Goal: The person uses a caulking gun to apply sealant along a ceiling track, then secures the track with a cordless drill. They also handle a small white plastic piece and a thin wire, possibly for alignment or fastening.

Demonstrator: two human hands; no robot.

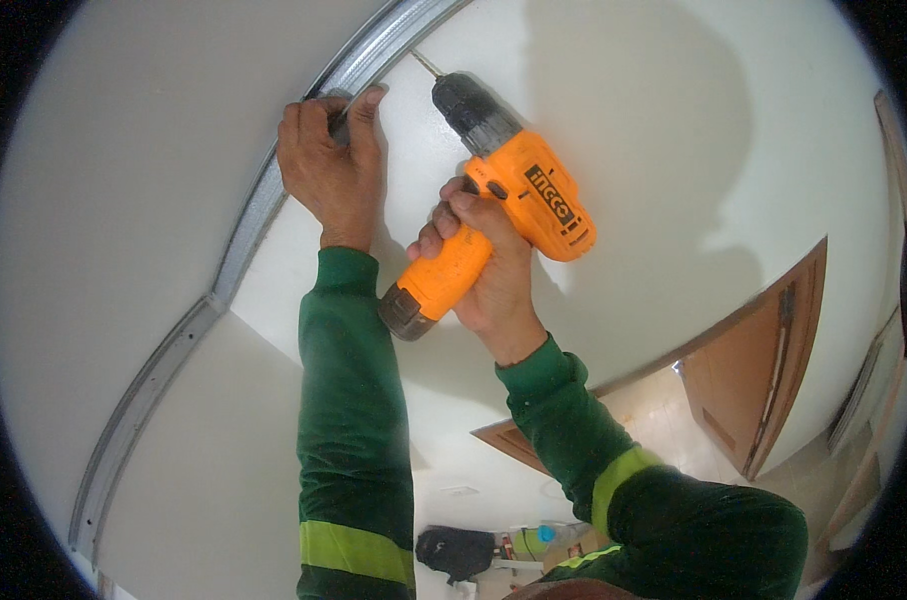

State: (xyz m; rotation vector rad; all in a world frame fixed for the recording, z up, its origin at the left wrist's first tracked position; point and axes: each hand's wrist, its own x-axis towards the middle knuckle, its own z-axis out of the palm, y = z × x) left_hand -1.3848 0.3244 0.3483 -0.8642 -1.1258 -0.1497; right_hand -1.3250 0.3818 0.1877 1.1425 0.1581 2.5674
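Note:
In my right hand [489, 255] is an orange cordless drill [504, 190], gripped by its handle with a finger near the trigger. Its black chuck [466, 105] carries a thin drill bit [427, 63], whose tip is at or very near the edge of a metal channel [374, 50]. My left hand [334, 165] is raised to the same channel, fingers curled around its lower edge and thumb pointing up. A thin strip, perhaps the channel's lip, shows between thumb and fingers. Both arms wear green sleeves with yellow-green bands.
The channel runs along the white wall's top and meets another metal channel [139, 400] at a corner. A brown wooden door [739, 385] stands open at lower right. Far below lie a black bag [456, 552] and assorted items. Boards [864, 400] lean at the right.

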